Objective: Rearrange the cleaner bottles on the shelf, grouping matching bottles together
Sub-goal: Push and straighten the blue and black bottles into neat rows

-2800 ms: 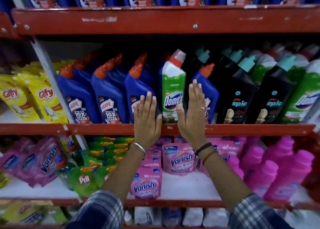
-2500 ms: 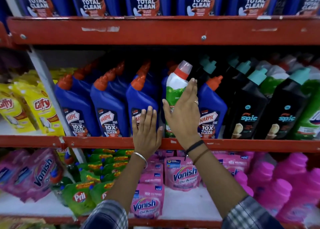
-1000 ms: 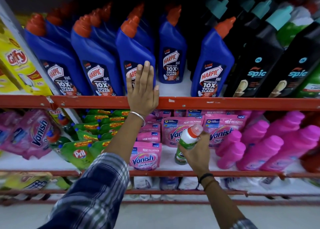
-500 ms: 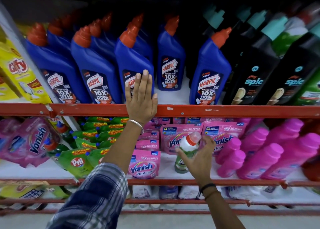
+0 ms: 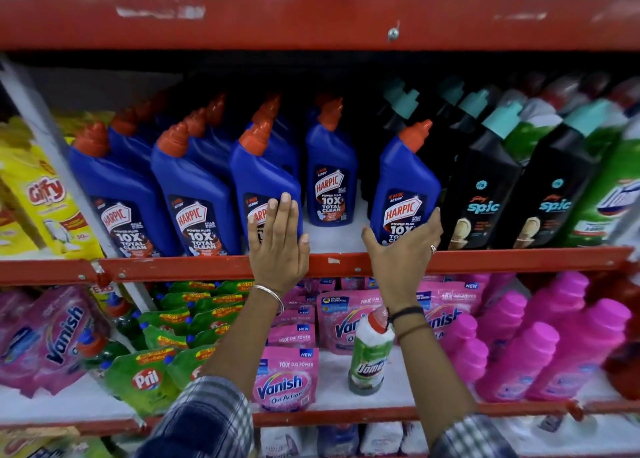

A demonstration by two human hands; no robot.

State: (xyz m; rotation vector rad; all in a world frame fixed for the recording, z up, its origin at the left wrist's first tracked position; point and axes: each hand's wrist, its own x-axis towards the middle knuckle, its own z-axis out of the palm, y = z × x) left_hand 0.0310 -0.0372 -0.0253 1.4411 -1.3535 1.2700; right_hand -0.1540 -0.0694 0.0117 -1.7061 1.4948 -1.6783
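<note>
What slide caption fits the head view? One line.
Right hand grasps a blue Harpic bottle; left hand steadies its neighbours.

A blue plastic Harpic bottle with an orange cap point(image 5: 403, 187) at the front of the red metal shelf point(image 5: 519, 260) is gripped at its base by the right hand point(image 5: 403, 249). The left hand point(image 5: 278, 246) is laid flat, fingers extended, against another blue Harpic bottle point(image 5: 263, 180). A bare gap is seen between them. On the lower shelf a green-and-white Domex bottle point(image 5: 369, 357) is stood upright among pink Vanish pouches point(image 5: 285, 381).
</note>
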